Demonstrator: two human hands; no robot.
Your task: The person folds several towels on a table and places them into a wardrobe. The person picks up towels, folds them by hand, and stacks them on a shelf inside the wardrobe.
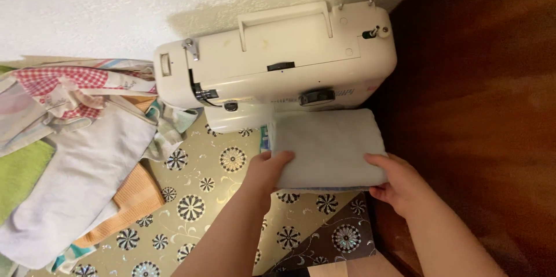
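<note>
Both hands come up from the bottom edge of the view and clamp a folded pale grey cloth from either side: the left hand grips its near left corner with the thumb laid on top, and the right hand holds the near right corner, fingers curled under the edge and thumb over it. That folded cloth (a thick, neat rectangle, with a thin blue layer just showing along its underside) lies flat on the tabletop, its far edge touching the front of a cream sewing machine. This machine stands against a white textured wall, its carrying handle on top, a black dial on its front face and a spool pin at its right end. A gold oilcloth printed with black-and-white round flowers covers the tabletop, and a darker brown patch with the same flowers lies near the right forearm. Well to the left sits a loose heap of fabrics: a white piece on top, an orange ribbed one under it, a green one at the edge and red gingham at the back. Dark wood flooring fills the right side.
</note>
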